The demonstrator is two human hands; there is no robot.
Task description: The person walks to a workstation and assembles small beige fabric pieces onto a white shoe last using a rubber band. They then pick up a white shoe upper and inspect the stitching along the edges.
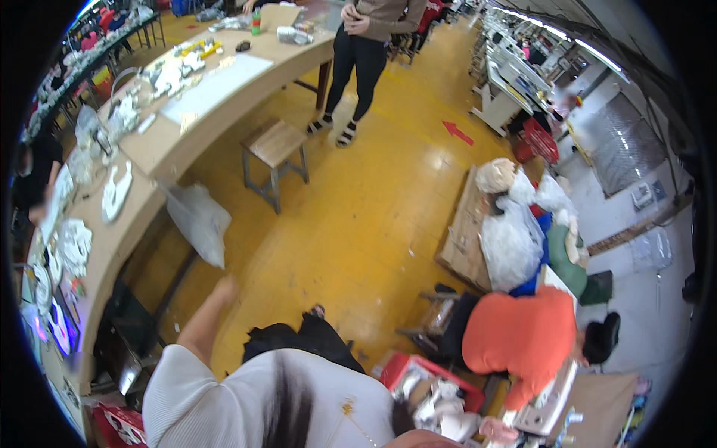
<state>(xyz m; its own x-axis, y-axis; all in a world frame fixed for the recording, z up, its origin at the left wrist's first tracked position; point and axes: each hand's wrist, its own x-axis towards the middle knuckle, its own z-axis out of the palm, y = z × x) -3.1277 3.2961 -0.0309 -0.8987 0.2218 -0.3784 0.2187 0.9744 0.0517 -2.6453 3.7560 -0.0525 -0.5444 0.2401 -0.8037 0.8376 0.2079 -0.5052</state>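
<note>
The left hand (227,289) is near the bag (200,222) hanging by the counter's (119,237) edge; how open or whether holding anything, I cannot tell. Right hand out of view.

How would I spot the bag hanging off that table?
Find the long table on the left, then the wooden stool beside it. Left of the stool, a whitish plastic bag hangs at the table's edge. Unlike the bags on top, it droops over the yellow floor.
</note>
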